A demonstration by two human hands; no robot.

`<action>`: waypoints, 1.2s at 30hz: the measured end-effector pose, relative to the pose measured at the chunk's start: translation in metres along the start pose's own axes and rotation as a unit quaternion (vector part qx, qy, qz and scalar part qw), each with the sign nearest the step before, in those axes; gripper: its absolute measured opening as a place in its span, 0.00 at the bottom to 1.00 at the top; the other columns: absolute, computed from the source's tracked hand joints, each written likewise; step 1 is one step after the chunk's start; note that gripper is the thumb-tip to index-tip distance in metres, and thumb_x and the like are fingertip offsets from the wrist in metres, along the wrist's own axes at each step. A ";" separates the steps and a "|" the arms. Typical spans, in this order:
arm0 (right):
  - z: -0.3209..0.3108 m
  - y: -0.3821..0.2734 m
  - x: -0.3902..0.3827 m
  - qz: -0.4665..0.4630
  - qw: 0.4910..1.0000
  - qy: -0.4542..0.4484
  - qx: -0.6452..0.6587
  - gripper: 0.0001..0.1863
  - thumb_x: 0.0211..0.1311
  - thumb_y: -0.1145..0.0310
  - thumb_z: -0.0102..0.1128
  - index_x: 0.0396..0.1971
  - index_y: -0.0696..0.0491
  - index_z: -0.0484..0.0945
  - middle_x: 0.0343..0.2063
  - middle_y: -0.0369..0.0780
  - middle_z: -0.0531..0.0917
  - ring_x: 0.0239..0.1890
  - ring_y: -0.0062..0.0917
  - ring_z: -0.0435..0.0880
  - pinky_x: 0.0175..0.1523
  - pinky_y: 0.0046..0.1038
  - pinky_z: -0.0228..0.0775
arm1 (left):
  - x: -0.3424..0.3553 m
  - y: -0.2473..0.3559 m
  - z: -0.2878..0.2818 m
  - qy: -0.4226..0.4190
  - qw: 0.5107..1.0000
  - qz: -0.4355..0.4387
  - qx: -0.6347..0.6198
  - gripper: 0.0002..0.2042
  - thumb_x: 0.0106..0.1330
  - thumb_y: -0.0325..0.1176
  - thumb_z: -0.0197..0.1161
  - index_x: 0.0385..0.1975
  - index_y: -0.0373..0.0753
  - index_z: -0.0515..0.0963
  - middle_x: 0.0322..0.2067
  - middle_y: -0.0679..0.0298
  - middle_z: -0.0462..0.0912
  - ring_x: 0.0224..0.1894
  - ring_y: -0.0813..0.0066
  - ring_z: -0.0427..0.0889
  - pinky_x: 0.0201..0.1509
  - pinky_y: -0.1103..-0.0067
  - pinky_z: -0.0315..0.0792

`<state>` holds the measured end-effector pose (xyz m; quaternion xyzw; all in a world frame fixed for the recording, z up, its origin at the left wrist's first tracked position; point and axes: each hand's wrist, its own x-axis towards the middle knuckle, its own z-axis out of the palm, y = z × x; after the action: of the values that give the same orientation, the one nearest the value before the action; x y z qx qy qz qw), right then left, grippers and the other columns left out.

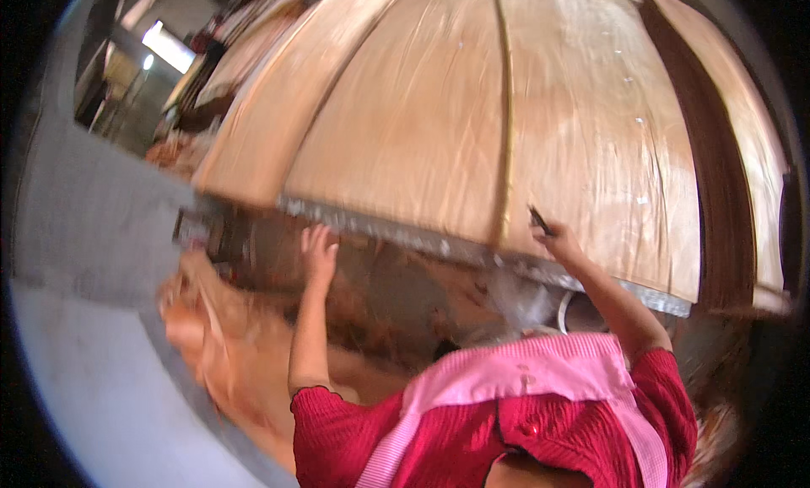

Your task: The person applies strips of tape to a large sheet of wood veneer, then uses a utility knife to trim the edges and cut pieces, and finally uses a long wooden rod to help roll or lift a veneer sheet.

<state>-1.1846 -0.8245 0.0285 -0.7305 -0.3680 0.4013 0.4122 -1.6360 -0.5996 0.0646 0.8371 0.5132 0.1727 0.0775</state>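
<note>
Broad, thin tan wood veneer sheets [405,125] lie side by side on a raised surface with a greyish front edge [422,242]. My left hand [319,248] is at that edge, toward its left end, with fingers stretched out and nothing seen in them. Whether the fingertips touch the edge, I cannot tell. Closed round a small, dark, slim tool [538,221], my right hand [558,241] hovers over or rests on the right-hand sheet [599,142], near the seam between two sheets. The tool's exact kind is blurred.
Under the edge, loose orange-brown sheets [228,340] lie piled at lower left. A round white rim [580,312] shows below my right forearm. Toward the right, a dark brown gap [713,150] separates the sheets. More stacked material [245,62] stands at the far left, beside grey floor [93,210].
</note>
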 end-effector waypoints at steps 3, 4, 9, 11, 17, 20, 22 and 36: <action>0.048 -0.025 -0.012 0.097 0.983 -0.027 0.155 0.13 0.54 0.70 0.57 0.41 0.54 0.77 0.20 0.33 0.77 0.20 0.14 0.72 0.25 0.17 0.64 | 0.116 -0.147 -0.015 0.024 0.980 -0.159 0.116 0.25 0.55 0.38 0.59 0.53 0.40 0.65 0.58 0.58 0.59 0.62 0.55 0.51 0.62 0.61 0.50; 0.049 -0.024 -0.016 0.117 0.970 -0.016 0.213 0.14 0.54 0.71 0.56 0.42 0.55 0.76 0.21 0.33 0.78 0.20 0.14 0.72 0.25 0.16 0.63 | 0.152 -0.155 0.000 -0.018 0.954 -0.263 0.142 0.27 0.55 0.40 0.59 0.54 0.40 0.63 0.59 0.62 0.58 0.63 0.57 0.51 0.60 0.60 0.54; 0.102 -0.092 -0.012 0.155 0.977 -0.120 0.084 0.15 0.54 0.73 0.55 0.44 0.55 0.75 0.25 0.33 0.80 0.25 0.15 0.74 0.28 0.19 0.65 | 0.174 -0.199 0.082 0.015 0.933 -0.347 0.091 0.19 0.59 0.39 0.52 0.50 0.43 0.68 0.58 0.67 0.61 0.64 0.67 0.49 0.59 0.51 0.49; 0.128 -0.123 -0.008 0.131 0.981 -0.085 0.113 0.18 0.52 0.72 0.56 0.47 0.52 0.74 0.22 0.31 0.79 0.19 0.12 0.69 0.24 0.17 0.60 | 0.172 -0.184 0.072 0.066 0.947 -0.267 0.168 0.13 0.58 0.35 0.53 0.42 0.44 0.75 0.49 0.67 0.73 0.59 0.69 0.61 0.56 0.55 0.56; 0.190 -0.167 0.096 0.041 0.984 0.015 0.173 0.23 0.55 0.48 0.54 0.41 0.52 0.75 0.12 0.31 0.69 0.10 0.14 0.61 0.14 0.22 0.49 | 0.195 0.017 0.004 0.279 0.923 0.237 -0.115 0.06 0.48 0.26 0.53 0.12 0.39 0.67 0.15 0.60 0.70 0.23 0.64 0.72 0.31 0.69 0.65; 0.184 -0.234 0.136 0.034 0.988 0.012 0.149 0.25 0.53 0.45 0.52 0.30 0.55 0.79 0.07 0.32 0.65 0.08 0.16 0.61 0.14 0.23 0.49 | 0.190 0.104 0.031 0.245 0.889 0.368 -0.116 0.04 0.49 0.30 0.57 0.16 0.40 0.70 0.17 0.62 0.71 0.24 0.64 0.73 0.32 0.69 0.67; 0.143 -0.202 0.171 -0.084 0.981 0.169 0.039 0.11 0.48 0.62 0.61 0.20 0.55 0.79 0.12 0.35 0.74 0.13 0.18 0.70 0.17 0.23 0.58 | 0.170 0.165 0.033 0.243 0.879 0.408 -0.043 0.08 0.52 0.34 0.57 0.29 0.38 0.75 0.26 0.56 0.76 0.30 0.58 0.75 0.41 0.70 0.69; -0.057 -0.001 0.074 0.083 0.958 0.180 0.206 0.09 0.43 0.69 0.60 0.13 0.56 0.73 0.08 0.35 0.70 0.06 0.18 0.63 0.10 0.22 0.49 | -0.047 0.287 0.145 -0.151 0.976 0.032 -0.153 0.16 0.54 0.29 0.56 0.43 0.42 0.63 0.27 0.47 0.77 0.33 0.47 0.77 0.35 0.60 0.69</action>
<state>-1.1042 -0.7767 0.0279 -0.7180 -0.1351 0.3634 0.5780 -1.3630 -0.7667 0.0085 0.8479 0.4357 0.1237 0.2755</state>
